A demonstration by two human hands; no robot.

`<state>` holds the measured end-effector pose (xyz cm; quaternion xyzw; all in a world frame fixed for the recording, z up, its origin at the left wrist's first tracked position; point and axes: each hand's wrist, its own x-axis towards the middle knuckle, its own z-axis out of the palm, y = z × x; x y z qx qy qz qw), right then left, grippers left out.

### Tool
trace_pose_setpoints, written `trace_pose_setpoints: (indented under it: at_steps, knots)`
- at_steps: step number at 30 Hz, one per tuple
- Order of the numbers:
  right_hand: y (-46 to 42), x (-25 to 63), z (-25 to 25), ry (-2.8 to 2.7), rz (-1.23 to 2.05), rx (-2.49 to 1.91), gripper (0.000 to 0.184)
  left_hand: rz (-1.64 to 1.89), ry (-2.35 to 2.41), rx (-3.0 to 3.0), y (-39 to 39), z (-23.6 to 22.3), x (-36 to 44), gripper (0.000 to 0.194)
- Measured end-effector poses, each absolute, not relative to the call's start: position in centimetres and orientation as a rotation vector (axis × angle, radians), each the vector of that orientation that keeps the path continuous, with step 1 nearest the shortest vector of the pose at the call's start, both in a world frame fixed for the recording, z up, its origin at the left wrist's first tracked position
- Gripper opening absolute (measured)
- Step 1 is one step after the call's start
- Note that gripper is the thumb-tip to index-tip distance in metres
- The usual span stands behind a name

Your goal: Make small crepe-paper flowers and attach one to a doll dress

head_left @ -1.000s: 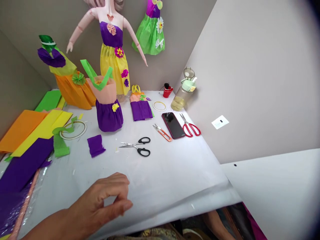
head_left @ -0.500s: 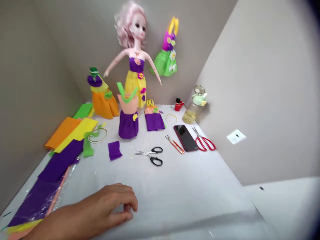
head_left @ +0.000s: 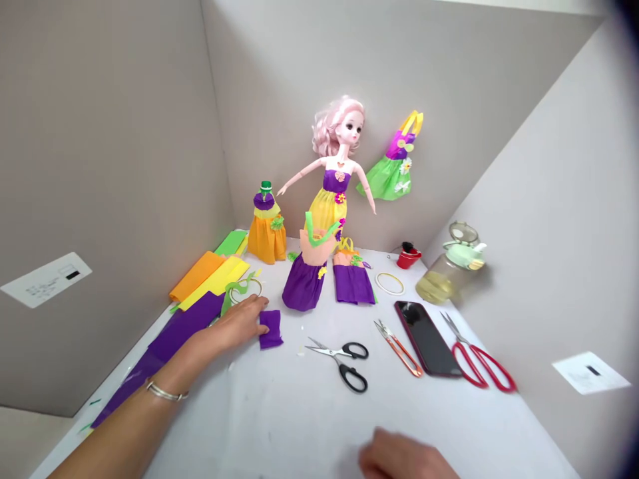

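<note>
My left hand [head_left: 243, 322], a bangle on its wrist, lies over the table with thumb and forefinger apart. The thumb tip is at the left edge of a small purple fabric-like piece [head_left: 271, 329]; whether it touches is unclear. Just behind the fingers are a green strip [head_left: 239, 287] and a pale ring [head_left: 255, 286]. At the bottom edge is my right hand [head_left: 404, 458], blurred, its fingers mostly hidden. Black-handled scissors [head_left: 342, 352] lie open between the hands. A purple-skirted doll dress [head_left: 303, 283] with a peach top and green straps stands beyond the purple piece.
A pink-haired doll [head_left: 332, 179] stands at the back wall, a green-skirted dress [head_left: 389, 176] hanging beside it. To the right are orange snips [head_left: 402, 352], a phone [head_left: 428, 339], red-handled scissors [head_left: 479, 362] and a jar [head_left: 442, 279]. Folded coloured sheets [head_left: 200, 273] line the left edge.
My left hand has moved forward to beside the purple piece and its fingers have stretched out. My right hand has come into view at the bottom. The camera view has shifted.
</note>
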<state>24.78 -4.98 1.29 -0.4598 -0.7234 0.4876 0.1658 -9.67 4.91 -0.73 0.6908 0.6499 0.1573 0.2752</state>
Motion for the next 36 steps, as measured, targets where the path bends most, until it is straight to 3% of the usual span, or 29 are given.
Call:
trace_pose_setpoints:
  at_steps: [4, 10, 13, 20, 24, 31, 34, 36]
  knots:
    - [-2.6, 21.3, 3.8, -2.482, 0.799, -1.197, 0.023, 0.403, 1.69, 1.788, 5.5, -1.1, -9.9, 0.013]
    - [0.9, 19.2, 1.8, -2.503, 0.129, -1.33, 0.018, 0.556, 1.403, 1.73, 3.2, 0.6, -9.1, 0.014]
    - [1.5, 20.5, 0.2, -2.5, -0.106, -1.47, 0.021, 0.838, 1.168, 1.414, 1.8, 1.3, -7.4, 0.021]
    - [2.2, 23.1, 1.3, -2.441, 0.079, -1.664, 0.024, 1.151, 0.991, 0.897, -0.6, 1.5, -2.2, 0.02]
    - [3.4, 25.5, 1.5, -2.361, -0.112, -1.989, 0.032, 1.253, 0.942, 0.761, -1.2, 1.0, -0.7, 0.019]
    - [4.8, 26.7, -1.0, -2.366, -0.15, -2.143, 0.024, 1.333, 1.021, 0.774, -1.1, -0.3, -0.6, 0.021]
    - [4.7, 26.3, -0.8, -2.249, 0.018, -2.078, 0.021, 1.319, 1.101, 0.858, -1.1, -0.8, -0.9, 0.021]
    - [4.2, 25.7, 0.1, -2.076, 0.334, -1.882, 0.017, 1.306, 1.111, 0.923, -1.2, -0.9, -0.9, 0.022]
